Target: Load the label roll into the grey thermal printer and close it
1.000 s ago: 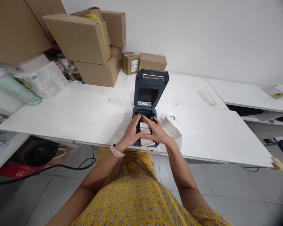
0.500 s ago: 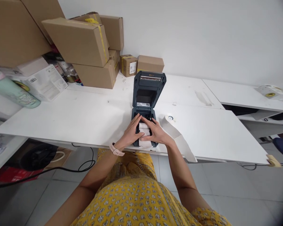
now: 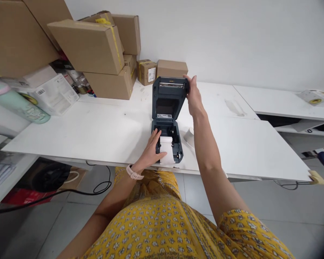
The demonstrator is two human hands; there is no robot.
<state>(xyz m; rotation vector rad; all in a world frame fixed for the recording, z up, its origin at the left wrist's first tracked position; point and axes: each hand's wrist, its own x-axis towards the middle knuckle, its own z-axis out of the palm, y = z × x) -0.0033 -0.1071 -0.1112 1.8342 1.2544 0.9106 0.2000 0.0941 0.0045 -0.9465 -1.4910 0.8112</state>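
Observation:
In front of me on the white table stands a dark label printer with its lid raised. A small white paper roll sits inside, and its strip runs over the front edge. My left hand lies open along the printer's left side, with its thumb extended over the paper strip. At the lid's upper right corner my right hand grips the edge, its fingers partly hidden behind it. Right of the printer is a second white roll, partly covered by my right forearm.
Cardboard boxes are stacked at the back left, and two smaller boxes stand behind the printer. A mint green bottle lies tilted by a white box on the left. Black cables hang below the table.
My right hand has left the paper inside the printer, moving up and away to the lid's right corner. My left hand has stayed by the paper. The lid remains raised.

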